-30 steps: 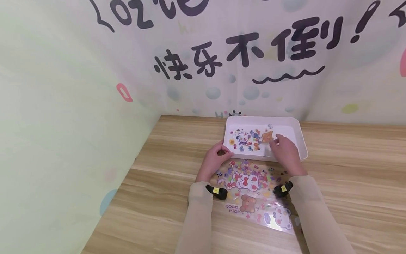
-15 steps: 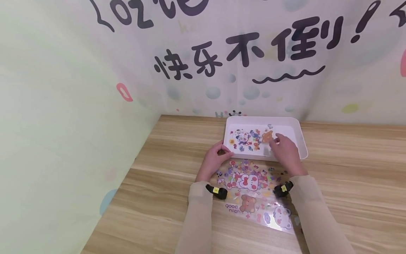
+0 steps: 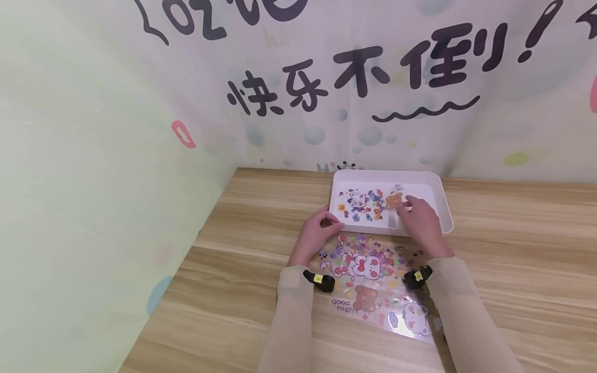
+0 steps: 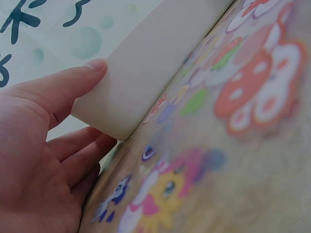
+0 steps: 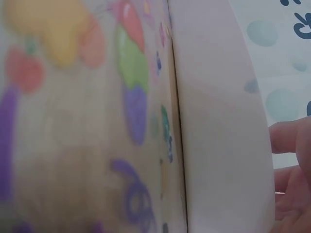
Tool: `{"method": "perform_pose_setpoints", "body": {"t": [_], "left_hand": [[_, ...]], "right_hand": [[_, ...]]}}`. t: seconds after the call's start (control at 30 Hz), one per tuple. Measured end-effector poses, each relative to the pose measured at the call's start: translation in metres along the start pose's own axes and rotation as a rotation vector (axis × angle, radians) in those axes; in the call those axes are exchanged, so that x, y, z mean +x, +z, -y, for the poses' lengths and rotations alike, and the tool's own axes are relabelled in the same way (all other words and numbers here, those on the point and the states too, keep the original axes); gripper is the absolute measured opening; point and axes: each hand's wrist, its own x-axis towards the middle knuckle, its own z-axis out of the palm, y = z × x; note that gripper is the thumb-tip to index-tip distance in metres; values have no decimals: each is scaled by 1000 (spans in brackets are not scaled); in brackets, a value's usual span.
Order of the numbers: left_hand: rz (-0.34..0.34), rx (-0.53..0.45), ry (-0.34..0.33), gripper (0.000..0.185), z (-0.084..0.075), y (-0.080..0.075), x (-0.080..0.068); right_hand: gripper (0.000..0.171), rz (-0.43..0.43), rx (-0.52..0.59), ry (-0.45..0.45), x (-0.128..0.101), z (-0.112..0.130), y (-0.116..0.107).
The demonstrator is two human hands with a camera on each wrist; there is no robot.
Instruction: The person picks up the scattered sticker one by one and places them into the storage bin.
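Observation:
A white tray [image 3: 434, 228] stands near the back of the table, with a panda sticker [image 3: 358, 200] and several small loose stickers on its floor. My left hand [image 3: 313, 237] grips the tray's near left corner. In the left wrist view, the left thumb [image 4: 92, 68] lies on the rim and the other fingers are outside, by the corner. Over the tray's right half, my right hand [image 3: 421, 220] pinches the edge of a brown bear sticker [image 3: 394, 200]. The right wrist view shows only the right fingers [image 5: 286, 138] beyond the tray wall; the bear sticker is hidden there.
A clear sticker sheet [image 3: 366, 282] lies flat in front of the tray, between the forearms. It carries rabbit, bear and "good night" prints. The table [image 3: 242, 259] is wood-grained. A printed wall cloth [image 3: 298, 150] hangs close behind the tray.

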Motion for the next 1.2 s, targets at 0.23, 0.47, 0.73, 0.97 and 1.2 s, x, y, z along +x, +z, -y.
{"method": "perform_pose_setpoints", "body": {"t": [0.23,0.47,0.73,0.97,1.2], "left_hand": [[1,-6,4,17,1,1,0],[6,-12,-1,18,2,1,0],[6,-2,-4,18,2,1,0],[4,-9,4,16,-1,0,1],[3,-6,3,17,1,0,1]], "right_hand": [[49,29,-14,20,-2,0,-1],[49,92,-107,15,-4,0,-3],[50,102,-150,18,-6,0,-5],[52,126,-165,7,-8,2,-7],[52,157,-183,8,-10,4,-10]]}}
